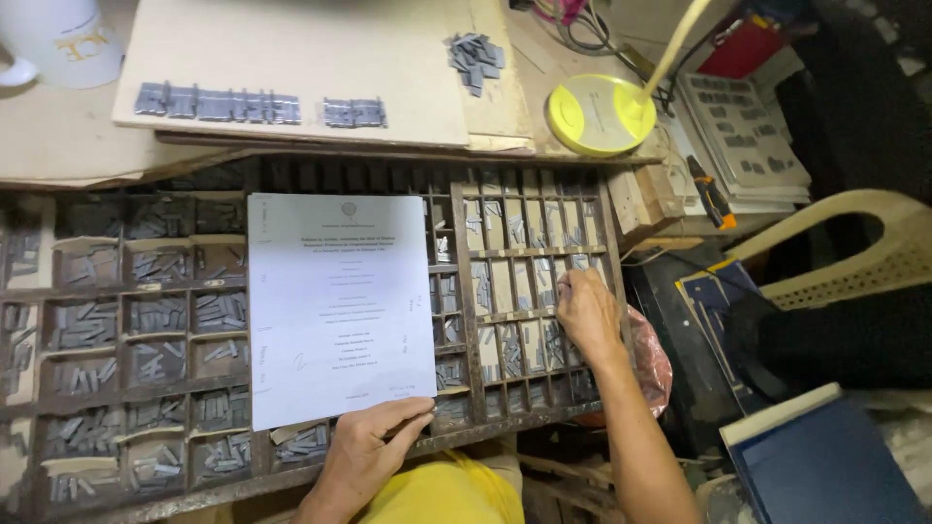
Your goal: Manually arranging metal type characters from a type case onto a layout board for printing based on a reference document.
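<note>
A wooden type case [470, 291] with many small compartments of grey metal type lies in front of me. A printed white sheet [335, 306] rests on top of its middle. My left hand [367, 451] pinches the sheet's lower right corner at the case's near edge. My right hand [585, 311] reaches into a compartment on the right side of the case, fingertips down among the type; whether it holds a piece is hidden.
Behind the case a pale board [291, 49] carries rows of set type [216, 105] and a loose pile [475, 58]. A yellow lamp base [600, 114] stands at the back right. A beige plastic chair [864, 243] and a blue book [825, 466] are at right.
</note>
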